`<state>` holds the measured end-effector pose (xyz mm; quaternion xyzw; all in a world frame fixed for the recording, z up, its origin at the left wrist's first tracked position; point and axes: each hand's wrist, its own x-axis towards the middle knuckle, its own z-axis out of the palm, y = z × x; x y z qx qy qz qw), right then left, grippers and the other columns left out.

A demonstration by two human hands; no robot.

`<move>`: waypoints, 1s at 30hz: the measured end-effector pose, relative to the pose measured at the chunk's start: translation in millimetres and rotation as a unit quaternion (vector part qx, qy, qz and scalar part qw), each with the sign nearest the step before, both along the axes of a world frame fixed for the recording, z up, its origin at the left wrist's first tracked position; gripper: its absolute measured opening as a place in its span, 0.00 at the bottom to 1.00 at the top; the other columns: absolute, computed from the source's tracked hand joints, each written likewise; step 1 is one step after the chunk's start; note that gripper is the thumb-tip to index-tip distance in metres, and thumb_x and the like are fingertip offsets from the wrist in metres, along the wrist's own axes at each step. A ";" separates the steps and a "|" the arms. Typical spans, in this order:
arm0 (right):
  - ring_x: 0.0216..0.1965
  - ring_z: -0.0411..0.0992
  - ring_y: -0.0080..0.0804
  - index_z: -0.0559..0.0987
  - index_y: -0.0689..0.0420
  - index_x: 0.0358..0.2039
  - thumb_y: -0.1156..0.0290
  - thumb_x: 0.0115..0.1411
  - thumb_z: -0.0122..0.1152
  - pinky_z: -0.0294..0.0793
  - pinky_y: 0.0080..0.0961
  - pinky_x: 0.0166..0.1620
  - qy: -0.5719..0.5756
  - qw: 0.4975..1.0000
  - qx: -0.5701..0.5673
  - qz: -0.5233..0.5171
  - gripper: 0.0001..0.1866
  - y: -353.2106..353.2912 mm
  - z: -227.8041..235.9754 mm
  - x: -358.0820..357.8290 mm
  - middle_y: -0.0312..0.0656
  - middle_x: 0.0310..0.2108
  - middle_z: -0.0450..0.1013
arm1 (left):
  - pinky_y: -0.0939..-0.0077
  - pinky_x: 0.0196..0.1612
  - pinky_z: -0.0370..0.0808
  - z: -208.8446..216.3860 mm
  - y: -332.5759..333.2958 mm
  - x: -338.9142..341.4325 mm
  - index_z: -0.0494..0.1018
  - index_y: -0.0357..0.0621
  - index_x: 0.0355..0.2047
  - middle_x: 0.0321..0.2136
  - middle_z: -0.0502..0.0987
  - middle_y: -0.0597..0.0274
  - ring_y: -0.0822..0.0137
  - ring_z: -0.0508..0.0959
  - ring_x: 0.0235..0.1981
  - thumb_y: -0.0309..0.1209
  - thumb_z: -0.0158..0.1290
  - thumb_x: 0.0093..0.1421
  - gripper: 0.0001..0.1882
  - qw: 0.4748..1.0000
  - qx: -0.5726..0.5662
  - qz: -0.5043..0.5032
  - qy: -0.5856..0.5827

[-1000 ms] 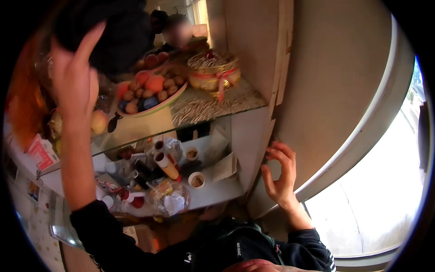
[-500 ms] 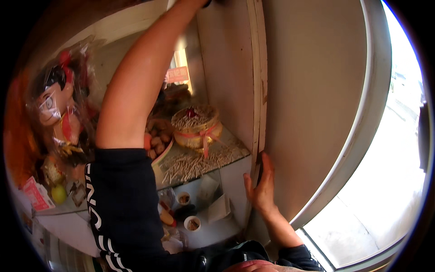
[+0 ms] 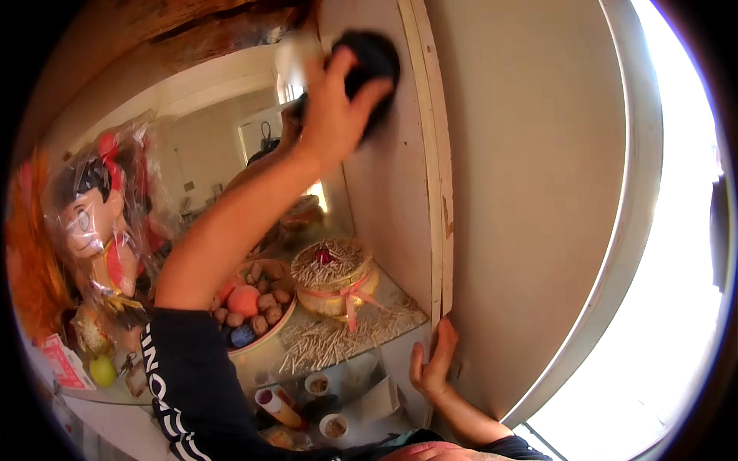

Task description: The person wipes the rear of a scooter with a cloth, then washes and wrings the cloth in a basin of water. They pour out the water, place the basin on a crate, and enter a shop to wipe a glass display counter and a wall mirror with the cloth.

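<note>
Up at the top of the frame, the left hand (image 3: 332, 107) grips a dark cloth (image 3: 373, 61) and should press flat on the side wall (image 3: 388, 192), while the open right hand (image 3: 434, 361) steadies low.

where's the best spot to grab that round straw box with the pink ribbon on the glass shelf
Grip the round straw box low on its side wall, hands on opposite sides, coming from the open front of the glass shelf. It sits upright, its lid bristles with loose sticks, and the pink ribbon looks too weak to lift by. The bowl of nuts and fruit crowds its left side.
</note>
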<state>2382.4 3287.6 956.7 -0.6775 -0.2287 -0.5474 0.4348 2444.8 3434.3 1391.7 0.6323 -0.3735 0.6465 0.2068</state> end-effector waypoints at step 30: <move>0.62 0.60 0.60 0.61 0.71 0.63 0.79 0.53 0.61 0.62 0.47 0.64 0.044 0.998 0.050 0.015 0.37 7.5 -21.5 0.1 0.64 0.61 0.59 | 0.58 0.54 0.71 40.2 52.1 64.9 0.68 0.33 0.53 0.46 0.72 0.42 0.46 0.73 0.49 0.40 0.63 0.62 0.27 0.996 0.024 0.085 -0.017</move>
